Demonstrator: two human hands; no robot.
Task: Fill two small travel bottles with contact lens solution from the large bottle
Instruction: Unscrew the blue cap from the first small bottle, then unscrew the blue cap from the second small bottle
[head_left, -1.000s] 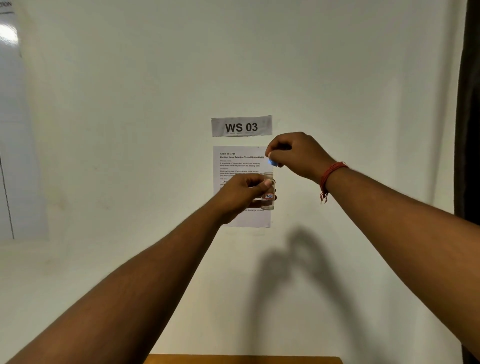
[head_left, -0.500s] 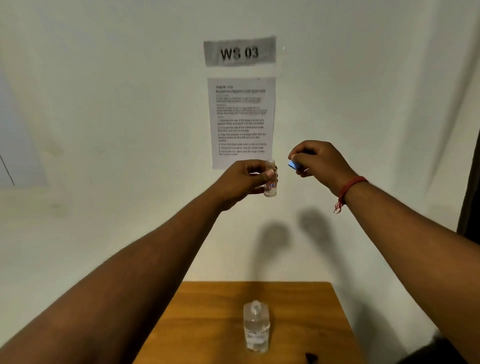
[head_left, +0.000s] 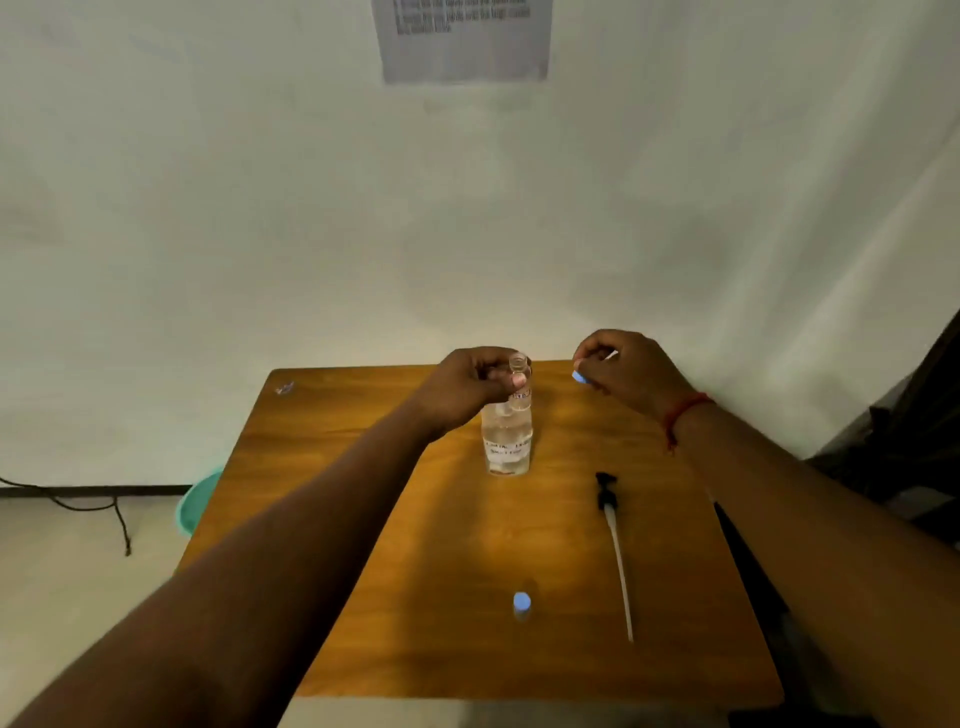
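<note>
My left hand (head_left: 475, 384) grips a small clear travel bottle (head_left: 519, 376), uncapped and upright, in the air in front of the large bottle. My right hand (head_left: 626, 366) pinches its blue cap (head_left: 580, 378), a short way right of the small bottle. The large clear bottle (head_left: 506, 441) of solution stands open on the wooden table (head_left: 363, 519), partly hidden behind the small one. Its black pump head with a long white tube (head_left: 613, 540) lies on the table to the right. A second small bottle with a blue cap (head_left: 521, 605) stands near the table's front.
A white wall with a printed sheet (head_left: 462, 41) rises behind the table. A teal bucket (head_left: 200, 501) and a black cable (head_left: 78, 501) are on the floor at the left. Something dark (head_left: 914, 431) stands at the right edge.
The view has tilted down from the wall to the table. Both hands have come down with the small bottle and the cap, now just above the large bottle.
</note>
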